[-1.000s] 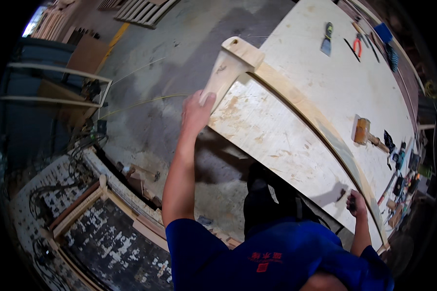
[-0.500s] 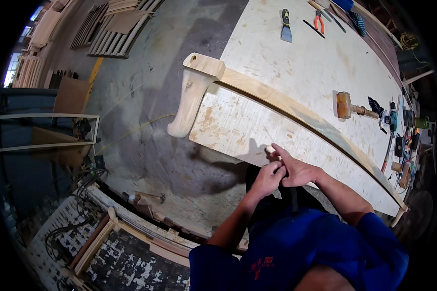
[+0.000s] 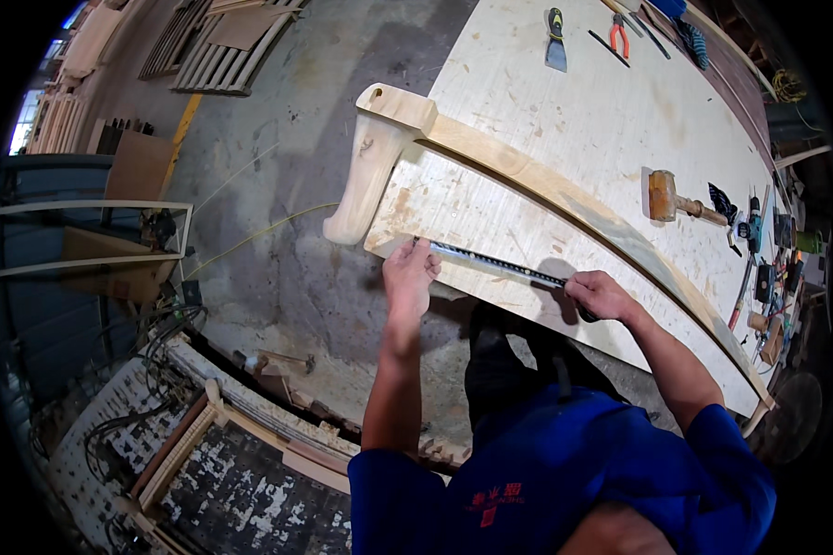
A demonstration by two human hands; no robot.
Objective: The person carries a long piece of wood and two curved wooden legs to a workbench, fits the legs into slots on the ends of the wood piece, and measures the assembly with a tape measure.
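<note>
Above the near edge of the workbench, a long, narrow rasp point(image 3: 500, 264) with a dark, lattice-like blade stretches between my two hands. My left hand point(image 3: 411, 270) is closed on its far-left tip. Round its other end, my right hand point(image 3: 600, 296) is wrapped, and a dark bit, probably the handle, shows below the fingers. Just beyond the rasp lies a pale wooden piece: a thick, shaped leg point(image 3: 368, 176) overhangs the bench's left edge, joined to a long curved rail point(image 3: 565, 199) that runs toward the right.
On the pale bench top point(image 3: 565, 102) lie a wooden mallet point(image 3: 663, 196), a scraper point(image 3: 555, 42) and orange-handled pliers point(image 3: 619, 37). A cordless drill point(image 3: 755, 222) and other tools crowd its right end. Slatted wooden frames point(image 3: 236, 55) lie on the floor at far left; machinery stands lower left.
My hands, close together before, have moved apart, the left one toward the leg and the right one rightward. The rasp now shows stretched between them. The view has shifted slightly.
</note>
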